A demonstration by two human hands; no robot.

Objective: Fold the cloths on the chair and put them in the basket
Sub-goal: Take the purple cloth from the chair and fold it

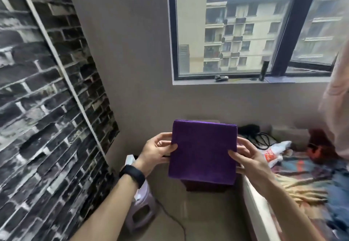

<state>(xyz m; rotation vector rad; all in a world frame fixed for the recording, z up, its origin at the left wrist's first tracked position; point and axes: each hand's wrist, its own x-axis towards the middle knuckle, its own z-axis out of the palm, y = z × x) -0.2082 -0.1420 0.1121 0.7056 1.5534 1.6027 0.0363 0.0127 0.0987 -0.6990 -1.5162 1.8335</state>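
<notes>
Folded cloth (pixel 203 150) is in the air at 5 o'clock. Left hand (pixel 156 152) grips its 9 o'clock edge, right hand (pixel 249 157) its 3 o'clock edge. Advice: lower it flat with the layers pinched square. Dark box (pixel 204 186) is just below; can't tell if it's the basket. Bed (pixel 302 174) at 4, window (pixel 245 33) at 1, brick wall (pixel 37 99) at 9.

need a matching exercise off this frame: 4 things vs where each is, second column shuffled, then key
Things
1. folded purple cloth
2. black wristband
3. dark brick-pattern wall panel
4. white plastic bag with red print

Places
A. round the left wrist
B. lying on the patterned bedcover, at right
C. held up between the left hand and the right hand
D. on the wall at left

Pairs: 1-C, 2-A, 3-D, 4-B
</notes>
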